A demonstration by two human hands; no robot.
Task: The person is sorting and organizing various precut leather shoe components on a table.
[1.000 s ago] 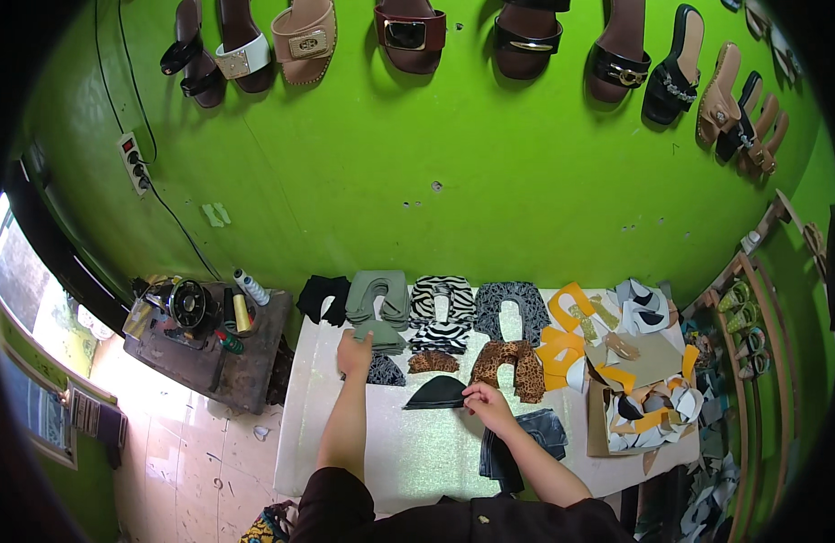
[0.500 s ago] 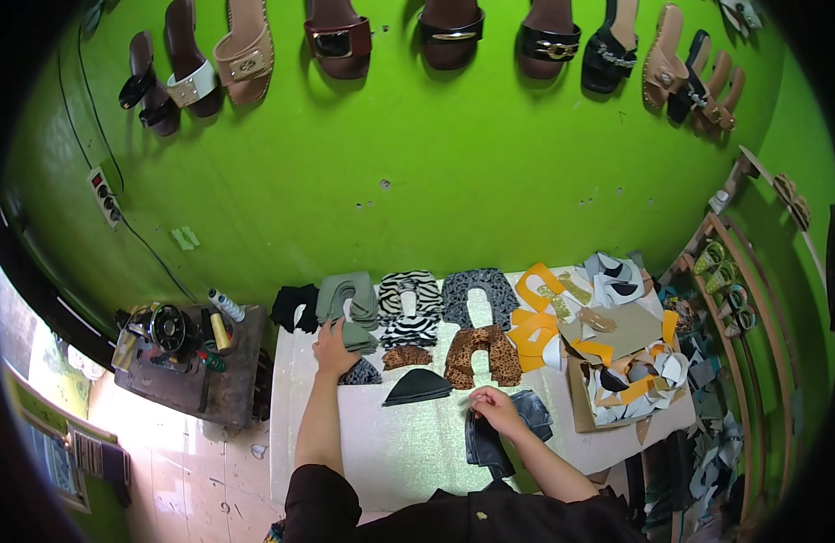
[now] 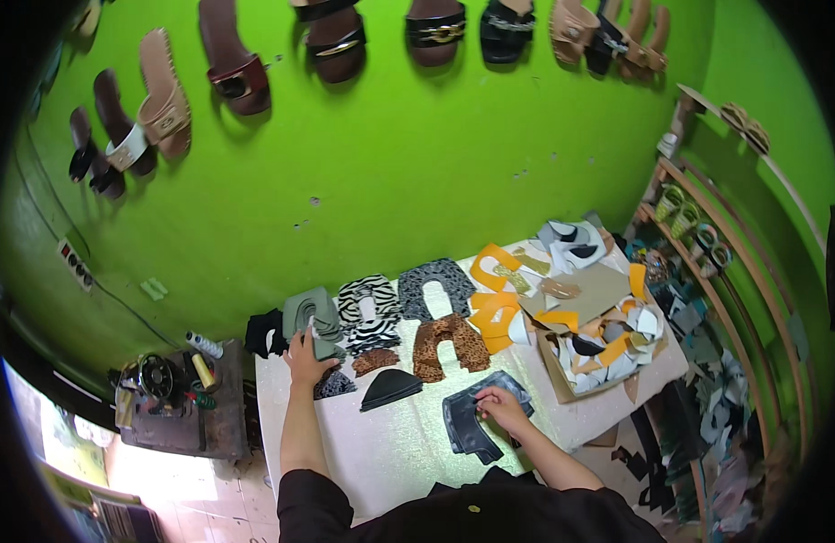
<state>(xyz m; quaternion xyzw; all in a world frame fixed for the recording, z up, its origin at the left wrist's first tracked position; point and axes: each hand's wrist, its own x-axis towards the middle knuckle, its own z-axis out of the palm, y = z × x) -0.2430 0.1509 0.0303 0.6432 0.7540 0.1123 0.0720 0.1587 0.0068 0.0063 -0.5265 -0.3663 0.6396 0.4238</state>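
Note:
My left hand [image 3: 307,360] rests at the near edge of a folded grey-green stack of cut pieces [image 3: 310,312], fingers apart and thumb out to the right. Below that hand lies a grey-and-black patterned piece [image 3: 334,385]. My right hand [image 3: 502,409] is over a dark grey-blue curved stack of cut pieces [image 3: 467,429] near the table's front. Its fingers are bent together in a pinch; what they hold, if anything, is hidden. Between my hands sits a black half-round stack [image 3: 390,389].
Zebra [image 3: 367,303], grey-spotted [image 3: 435,285] and leopard-print stacks [image 3: 449,348] line the table [image 3: 381,452]. A cardboard box [image 3: 555,376] of offcuts stands right, beside yellow pieces [image 3: 495,321]. A sewing machine [image 3: 157,376] is left; a wooden rack [image 3: 743,271] stands right.
The view has turned, so the table appears tilted and further left. My right hand has moved over the dark curved stack, which now shows as one arch. My left hand stays by the grey-green stack.

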